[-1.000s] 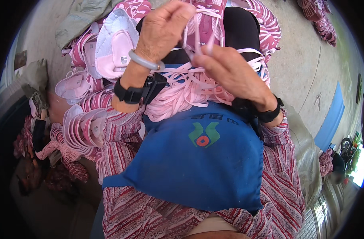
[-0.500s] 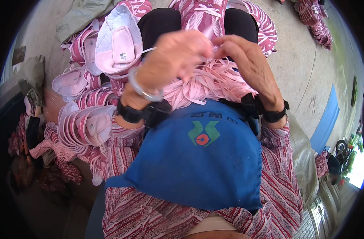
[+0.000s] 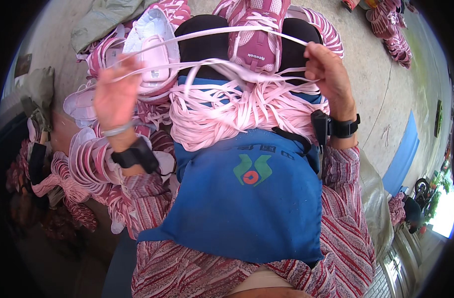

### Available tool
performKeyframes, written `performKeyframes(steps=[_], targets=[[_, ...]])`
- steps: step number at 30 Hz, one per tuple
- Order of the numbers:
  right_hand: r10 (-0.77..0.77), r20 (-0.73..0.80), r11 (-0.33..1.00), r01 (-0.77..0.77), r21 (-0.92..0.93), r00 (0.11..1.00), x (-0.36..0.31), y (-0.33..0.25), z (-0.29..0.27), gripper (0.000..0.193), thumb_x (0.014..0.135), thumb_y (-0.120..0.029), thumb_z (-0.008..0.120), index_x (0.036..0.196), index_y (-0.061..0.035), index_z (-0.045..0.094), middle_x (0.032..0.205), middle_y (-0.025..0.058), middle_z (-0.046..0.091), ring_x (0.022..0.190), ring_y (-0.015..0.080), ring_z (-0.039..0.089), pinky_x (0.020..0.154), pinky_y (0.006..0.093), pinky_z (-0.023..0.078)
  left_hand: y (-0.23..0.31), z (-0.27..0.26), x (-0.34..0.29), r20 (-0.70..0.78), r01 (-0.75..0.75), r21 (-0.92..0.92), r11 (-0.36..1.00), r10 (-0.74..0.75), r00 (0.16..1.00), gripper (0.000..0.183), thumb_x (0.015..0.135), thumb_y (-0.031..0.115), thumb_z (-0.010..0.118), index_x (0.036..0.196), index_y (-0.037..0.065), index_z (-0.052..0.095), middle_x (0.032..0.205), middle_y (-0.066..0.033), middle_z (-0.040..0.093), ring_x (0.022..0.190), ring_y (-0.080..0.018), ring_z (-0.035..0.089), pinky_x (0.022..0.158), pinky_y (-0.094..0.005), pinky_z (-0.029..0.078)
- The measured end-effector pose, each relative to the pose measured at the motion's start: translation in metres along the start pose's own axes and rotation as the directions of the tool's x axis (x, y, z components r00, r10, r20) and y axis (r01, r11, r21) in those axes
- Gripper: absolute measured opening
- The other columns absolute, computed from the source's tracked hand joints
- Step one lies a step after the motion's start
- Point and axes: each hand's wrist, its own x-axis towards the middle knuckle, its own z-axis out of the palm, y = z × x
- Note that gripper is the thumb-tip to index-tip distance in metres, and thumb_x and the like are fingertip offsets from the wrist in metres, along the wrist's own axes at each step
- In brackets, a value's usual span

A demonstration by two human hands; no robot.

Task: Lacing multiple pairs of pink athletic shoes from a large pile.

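My left hand, partly smeared by motion, is raised at the left with its fingers closed on a pink shoelace. The lace runs taut across to my right hand, which pinches it at the right. A second strand droops between the hands, blurred in its middle. Just behind the strands, a pink and dark-rose sneaker stands between my knees, with lace threaded through its upper part. A heap of loose pink shoelaces lies across my lap on the blue apron.
Nested pink shoe uppers are piled at my left, one with a pale insole beside my knee. More striped shoe parts lie beyond my right knee. A blue strip lies on the concrete floor at the right.
My hands were close together above the laces; they have moved wide apart, drawing the shoelace out between them. The sneaker and lace heap now show more fully.
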Motion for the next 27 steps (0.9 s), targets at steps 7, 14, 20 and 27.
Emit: performKeyframes(steps=[7, 14, 20, 27], targets=[[0.031, -0.009, 0.926, -0.026, 0.377, 0.999, 0.028, -0.014, -0.071, 0.011, 0.091, -0.013, 0.058, 0.092, -0.0021, 0.059, 0.058, -0.0076, 0.032, 0.048, 0.0027, 0.028, 0.039, 0.0167, 0.022, 0.219, -0.099, -0.048, -0.173, -0.375, 0.05, 0.926, 0.378, 0.909, 0.019, 0.081, 0.005, 0.052, 0.097, -0.004, 0.056, 0.113, -0.015, 0.056, 0.128, -0.0427, 0.034, 0.106, -0.0694, 0.009], [-0.155, -0.361, 0.977, 0.197, 0.082, 0.92, 0.037, -0.035, -0.102, 0.013, 0.09, -0.012, 0.06, 0.098, -0.0023, 0.059, 0.066, -0.0061, 0.04, 0.049, 0.0029, 0.028, 0.041, 0.0178, 0.02, 0.304, -0.102, -0.097, -0.377, -0.672, 0.446, 0.591, 0.805, 0.459, 0.013, 0.087, 0.015, 0.048, 0.091, 0.005, 0.054, 0.107, -0.0121, 0.06, 0.12, -0.0432, 0.044, 0.103, -0.0705, 0.015], [-0.507, -0.227, 0.528, 0.091, -0.844, 0.832, 0.057, -0.022, -0.123, 0.021, 0.087, -0.022, 0.063, 0.097, -0.0039, 0.067, 0.071, -0.0015, 0.058, 0.06, 0.0043, 0.047, 0.05, 0.0196, 0.034, 0.308, -0.107, -0.095, -0.148, -0.667, 0.054, 0.743, 0.667, 0.73, 0.02, 0.094, 0.018, 0.048, 0.092, -0.001, 0.054, 0.105, -0.0164, 0.06, 0.107, -0.0364, 0.053, 0.1, -0.0579, 0.036], [-0.77, 0.167, -0.115, 0.123, -0.986, 0.616, 0.047, -0.023, -0.099, 0.027, 0.088, -0.03, 0.059, 0.096, -0.0055, 0.068, 0.084, 0.0093, 0.067, 0.072, 0.0203, 0.063, 0.069, 0.0291, 0.049, 0.189, -0.003, -0.038, 0.044, -0.406, 0.54, 0.737, 0.457, 0.888, 0.034, 0.094, 0.004, 0.048, 0.125, -0.009, 0.043, 0.118, -0.0182, 0.056, 0.113, -0.0255, 0.054, 0.099, -0.0378, 0.044]])
